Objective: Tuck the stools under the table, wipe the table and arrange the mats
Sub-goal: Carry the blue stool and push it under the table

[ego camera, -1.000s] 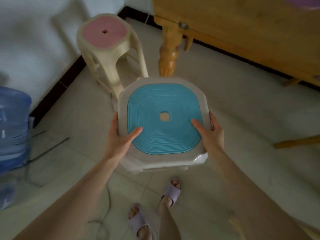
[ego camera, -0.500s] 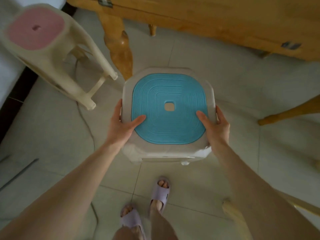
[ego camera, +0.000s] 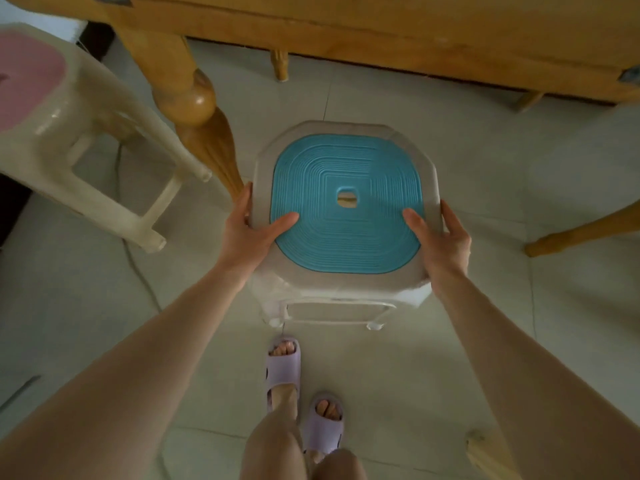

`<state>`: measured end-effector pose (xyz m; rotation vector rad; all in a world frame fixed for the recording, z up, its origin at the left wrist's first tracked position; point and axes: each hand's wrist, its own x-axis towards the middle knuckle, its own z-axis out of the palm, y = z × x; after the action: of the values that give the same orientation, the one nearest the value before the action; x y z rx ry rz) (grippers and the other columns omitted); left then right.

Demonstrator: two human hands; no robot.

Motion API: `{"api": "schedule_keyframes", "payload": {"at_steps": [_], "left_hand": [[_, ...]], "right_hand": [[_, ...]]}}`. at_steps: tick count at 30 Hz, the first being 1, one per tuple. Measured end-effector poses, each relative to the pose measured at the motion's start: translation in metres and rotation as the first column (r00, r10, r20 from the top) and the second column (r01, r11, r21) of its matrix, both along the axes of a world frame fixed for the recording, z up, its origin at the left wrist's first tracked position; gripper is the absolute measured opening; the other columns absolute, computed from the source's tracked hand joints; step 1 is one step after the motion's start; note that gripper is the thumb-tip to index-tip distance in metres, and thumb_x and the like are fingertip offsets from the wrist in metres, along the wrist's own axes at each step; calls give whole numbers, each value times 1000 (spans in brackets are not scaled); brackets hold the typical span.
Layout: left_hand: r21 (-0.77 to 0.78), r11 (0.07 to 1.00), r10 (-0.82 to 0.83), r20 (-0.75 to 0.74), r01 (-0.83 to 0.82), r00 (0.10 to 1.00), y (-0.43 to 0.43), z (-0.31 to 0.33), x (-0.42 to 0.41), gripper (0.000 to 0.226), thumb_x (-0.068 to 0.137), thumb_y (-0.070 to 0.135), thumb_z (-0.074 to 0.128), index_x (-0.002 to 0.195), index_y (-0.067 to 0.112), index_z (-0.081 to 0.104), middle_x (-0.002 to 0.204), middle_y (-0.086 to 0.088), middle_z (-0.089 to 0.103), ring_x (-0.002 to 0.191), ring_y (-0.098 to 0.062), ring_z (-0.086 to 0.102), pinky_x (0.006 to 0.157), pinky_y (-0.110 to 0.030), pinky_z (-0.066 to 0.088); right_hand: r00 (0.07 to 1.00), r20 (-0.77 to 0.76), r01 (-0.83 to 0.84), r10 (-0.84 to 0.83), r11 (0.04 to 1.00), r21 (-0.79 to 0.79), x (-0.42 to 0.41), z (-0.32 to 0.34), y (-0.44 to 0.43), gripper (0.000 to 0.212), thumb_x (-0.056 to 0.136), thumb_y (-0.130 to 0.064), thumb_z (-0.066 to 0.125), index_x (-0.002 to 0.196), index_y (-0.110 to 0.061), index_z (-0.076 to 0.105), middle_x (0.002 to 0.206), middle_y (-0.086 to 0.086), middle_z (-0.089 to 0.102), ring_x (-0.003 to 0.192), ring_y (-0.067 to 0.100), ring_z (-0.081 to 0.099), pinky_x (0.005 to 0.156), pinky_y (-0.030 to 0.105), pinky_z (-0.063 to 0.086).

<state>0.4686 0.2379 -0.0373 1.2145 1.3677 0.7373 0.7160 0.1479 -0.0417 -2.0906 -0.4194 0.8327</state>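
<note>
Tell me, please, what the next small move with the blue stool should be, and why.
Probably slide the blue stool straight forward under the table. The left hand and right hand grip its seat edges, it is short of the table's edge, and the table leg is close on its left.

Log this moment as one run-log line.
step: tuck stools; left hand: grips blue stool; right hand: grips blue stool; blue stool: not under wooden table; pink stool: left of table leg
</note>
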Motion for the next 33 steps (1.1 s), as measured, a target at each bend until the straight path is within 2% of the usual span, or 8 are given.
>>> {"api": "schedule_keyframes", "payload": {"at_steps": [3,6,11,16,19,24,28,33], "left_hand": [[23,999,-28,-27,28,999,31,-18,8,66,72,27,81,130,29,48,113,17,62,97,2,63,82,-20,54],[49,999,-21,-49,23,999,63,-31,17,82,73,26,80,142,21,36,126,14,53,107,-1,56,82,-8,48],[61,995,-75,-50,78,996,116,-54,20,73,65,35,84,129,23,51,116,7,66,100,-8,65,87,-30,55],[59,994,-93,-37,95,995,147,-64,25,66,66,35,84,124,26,54,112,10,67,99,-8,66,82,-25,55],[32,995,-90,-26,91,996,160,-69,28,92,57,47,86,136,25,46,120,8,64,105,-10,64,91,-35,53],[21,998,-67,-20,67,998,170,-74,36,93,64,35,85,144,23,38,127,4,60,109,-11,61,96,-35,50],[5,998,-59,-22,59,998,176,-75,39,95,65,34,84,146,23,34,130,3,58,110,-10,60,97,-32,49],[-1,998,-60,-22,60,998,175,-72,42,87,71,29,81,145,24,35,120,9,59,99,-5,61,78,-13,50]], "right_hand": [[1000,10,15,-16,1000,21,7,-16,25,76,67,-54,76,136,-36,50,122,-11,63,112,15,59,102,40,44],[999,28,23,-24,999,48,14,-30,53,75,67,-54,76,135,-37,50,122,-11,63,113,15,59,103,40,44],[998,53,36,-40,996,78,18,-45,97,72,69,-55,75,134,-38,51,121,-10,65,112,16,59,103,39,44],[996,56,65,-70,994,88,22,-55,124,73,69,-55,75,135,-36,51,121,-10,64,112,16,58,103,36,43],[995,64,74,-80,993,94,22,-59,134,70,70,-53,76,133,-35,52,117,-11,64,109,15,58,102,34,44],[993,35,107,-111,988,108,26,-60,141,65,72,-50,76,132,-34,54,102,-17,58,96,8,53,91,22,40],[992,16,123,-126,986,113,26,-59,144,57,75,-45,76,128,-33,58,91,-19,55,89,7,51,83,17,37],[992,29,122,-126,987,106,27,-63,144,63,71,-50,77,129,-35,56,101,-14,60,96,10,55,95,26,43]]}}
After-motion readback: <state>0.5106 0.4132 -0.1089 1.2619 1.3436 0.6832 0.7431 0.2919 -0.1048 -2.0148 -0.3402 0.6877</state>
